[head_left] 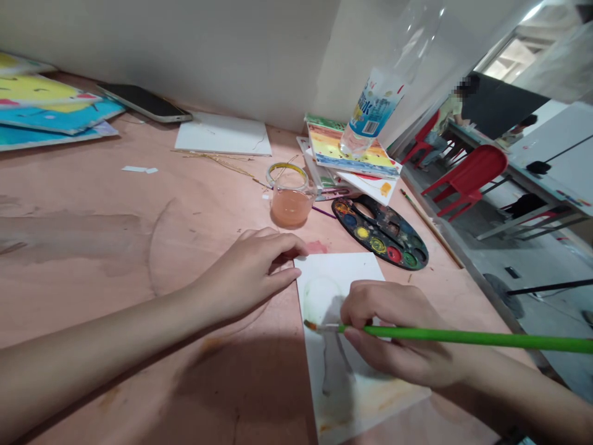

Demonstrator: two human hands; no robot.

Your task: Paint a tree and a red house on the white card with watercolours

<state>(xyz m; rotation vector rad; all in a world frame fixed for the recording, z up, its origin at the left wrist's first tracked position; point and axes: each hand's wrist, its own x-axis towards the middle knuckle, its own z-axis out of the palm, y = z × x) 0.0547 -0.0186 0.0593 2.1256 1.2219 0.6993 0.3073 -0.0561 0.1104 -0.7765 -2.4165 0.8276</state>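
Note:
A green-handled paintbrush [463, 337] is pinched in my right hand [398, 327], its bristles at the left part of a white painting board [340, 269]. Faint green and grey strokes and an orange-brown wash mark the board. My left hand [262, 266] rests by the board's upper left edge, thumb and forefinger apart, nothing held. Just beyond the board lies a black oval paint palette [407, 232] with several colours in its wells. Behind my left hand stands a clear cup [291, 207] of cloudy orange-brown water.
A plastic bottle [370, 114] stands on stacked paintings [324, 145] at the back. A roll of tape [273, 168], a blank white board [225, 133], a phone [143, 102] and colourful paintings [50, 111] lie further left. Beyond the table edge are red chairs [472, 176] and people.

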